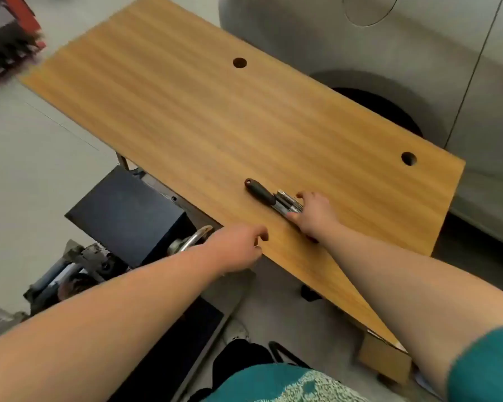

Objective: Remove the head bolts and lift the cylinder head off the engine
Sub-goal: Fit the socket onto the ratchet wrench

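Wood-grain desk (204,117), two holes in its top, beside a grey car body (418,53). Engine (79,265), partly visible on the floor below the desk's near edge; cylinder head not distinguishable, so progress cannot be judged. Right hand (314,213) grips a bundle of metal tools (285,203) by a black-handled tool (260,191). Left hand (238,248) loosely curled, holding nothing.
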The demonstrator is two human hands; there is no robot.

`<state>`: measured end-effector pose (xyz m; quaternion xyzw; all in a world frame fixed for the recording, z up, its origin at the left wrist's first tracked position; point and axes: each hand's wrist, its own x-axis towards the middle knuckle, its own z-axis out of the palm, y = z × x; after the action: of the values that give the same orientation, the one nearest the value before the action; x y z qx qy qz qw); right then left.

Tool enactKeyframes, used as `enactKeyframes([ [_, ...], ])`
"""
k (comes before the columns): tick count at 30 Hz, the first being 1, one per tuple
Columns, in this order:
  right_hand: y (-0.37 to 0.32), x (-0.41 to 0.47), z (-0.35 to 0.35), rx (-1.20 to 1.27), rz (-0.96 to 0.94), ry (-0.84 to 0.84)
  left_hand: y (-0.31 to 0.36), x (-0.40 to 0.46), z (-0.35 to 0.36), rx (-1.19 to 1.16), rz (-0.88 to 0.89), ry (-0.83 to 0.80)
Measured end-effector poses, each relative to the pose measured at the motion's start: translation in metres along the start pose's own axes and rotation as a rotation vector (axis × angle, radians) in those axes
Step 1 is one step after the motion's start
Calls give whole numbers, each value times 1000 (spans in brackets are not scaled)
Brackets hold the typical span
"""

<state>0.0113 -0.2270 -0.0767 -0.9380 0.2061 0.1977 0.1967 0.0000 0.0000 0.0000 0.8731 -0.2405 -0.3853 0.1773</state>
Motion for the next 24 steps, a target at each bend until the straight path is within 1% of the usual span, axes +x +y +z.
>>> enactKeyframes([
  [1,0,4,1,-2,14,-17,2,16,-3,-101,-47,25],
  [2,-2,5,1,-20,29,-22,6,26,-7,-249,-124,50],
  [5,-4,6,11,-90,24,2,16,59,-12,-938,-446,52],
  [6,-4,6,16,-96,35,15,16,69,-9,-1105,-532,56],
  [7,-4,8,21,-92,61,26,15,80,-5,-1189,-582,63],
  [11,-11,10,32,28,191,-30,15,110,18,-1338,-618,22],
  [14,-18,9,39,52,198,-56,20,114,31,-1465,-623,10],
  [18,-28,7,44,17,218,-50,23,116,34,-1530,-646,-2],
  [21,-32,9,39,28,202,-117,20,111,32,-1607,-619,-75],
  [24,-34,11,33,95,214,-209,14,106,32,-1606,-626,-85],
])
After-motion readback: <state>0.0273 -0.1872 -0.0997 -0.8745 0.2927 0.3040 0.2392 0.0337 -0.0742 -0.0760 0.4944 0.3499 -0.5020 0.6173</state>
